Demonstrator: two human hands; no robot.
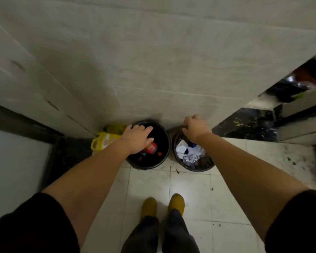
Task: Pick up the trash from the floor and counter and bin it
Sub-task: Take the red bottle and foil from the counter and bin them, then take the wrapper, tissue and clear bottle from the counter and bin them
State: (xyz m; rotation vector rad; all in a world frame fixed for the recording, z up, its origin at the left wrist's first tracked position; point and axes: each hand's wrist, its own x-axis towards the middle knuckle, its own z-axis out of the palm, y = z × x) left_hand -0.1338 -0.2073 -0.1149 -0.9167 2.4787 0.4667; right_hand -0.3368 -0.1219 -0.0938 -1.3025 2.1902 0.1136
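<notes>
Against the wall: two black bins side by side, and I'm standing right over them, both arms stretched out.
Left hand (138, 138): fingers spread and relaxed over the left bin (164, 152), palm down, nothing visibly held.
Right hand (196, 127): curled at the far rim of the right bin (179, 161); I cannot tell whether it is closed on the rim, on a scrap, or on nothing, since the fingertips are hidden.
Trash, left bin: a red wrapper (150, 147) lies inside, just under my palm, with darker bits around it.
Trash, right bin: white crumpled paper (190, 150) and a ball of foil (191, 158) piled close to the rim.
Risk one: that right pile looks high, so I reckon another drop could roll off onto the floor tiles (190, 181).
Risk two: pulling on the far rim could tip the bin toward me and spill it.
Risk three: the yellow jug (103, 141) sits just beside the left bin, touching my forearm's line; a careless sweep could knock it.
Floor: dark specks (177, 170) near the bins, easy to miss in this dim light.
</notes>
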